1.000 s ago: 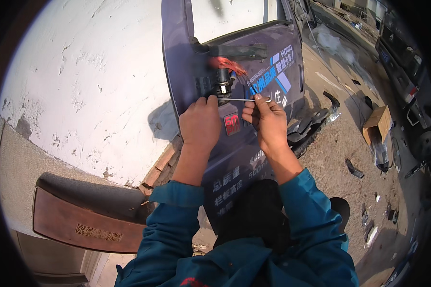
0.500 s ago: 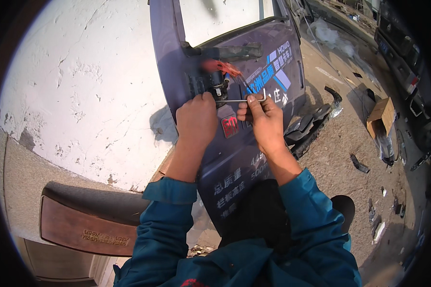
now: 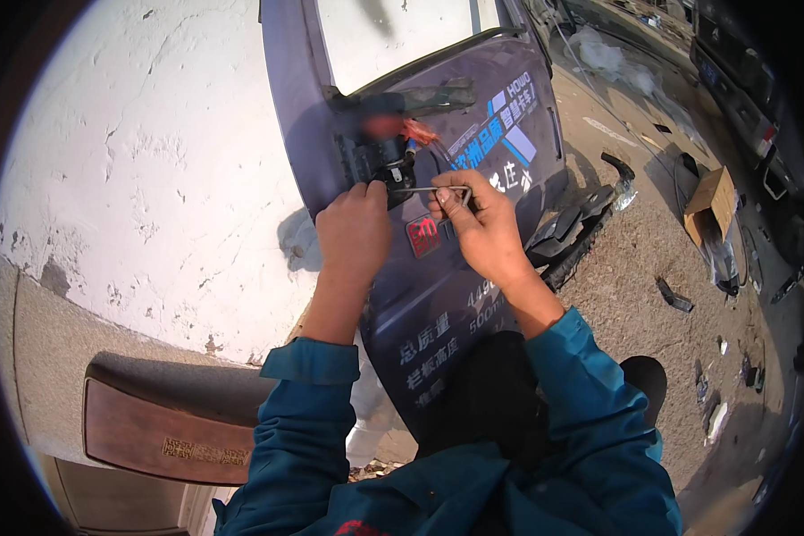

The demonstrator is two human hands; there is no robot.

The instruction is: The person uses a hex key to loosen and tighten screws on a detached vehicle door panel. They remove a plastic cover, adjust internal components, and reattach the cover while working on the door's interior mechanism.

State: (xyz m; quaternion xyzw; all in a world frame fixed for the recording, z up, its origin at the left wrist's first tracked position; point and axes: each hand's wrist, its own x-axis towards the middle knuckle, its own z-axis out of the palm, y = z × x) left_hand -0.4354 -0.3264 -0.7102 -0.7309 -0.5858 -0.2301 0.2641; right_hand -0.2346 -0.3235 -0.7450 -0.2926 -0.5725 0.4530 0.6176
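Note:
A dark purple vehicle door (image 3: 456,268) stands upright in front of me. On its left part sits a black mechanism (image 3: 359,154) with a silvery piece; a red cloth-like strip (image 3: 420,132) hangs beside it. My right hand (image 3: 484,223) pinches a thin L-shaped hex key (image 3: 413,189) near its bent end. The straight shank runs left to my left hand (image 3: 355,234), just below the mechanism. The left fingers are curled closed at the shank's far end. What they grip, and the tip of the key, are hidden behind them.
A peeling white wall (image 3: 152,161) rises on the left. Below it lies a brown wooden panel (image 3: 143,429). On the ground to the right are black trim pieces (image 3: 581,223), an open cardboard box (image 3: 711,198) and scattered scraps. A dark vehicle part (image 3: 750,98) stands at far right.
The hex key has turned: its bent end pointed rightward and now hangs downward. My right hand has rolled with it, its fingers shifted on the key. The left hand stays by the mechanism.

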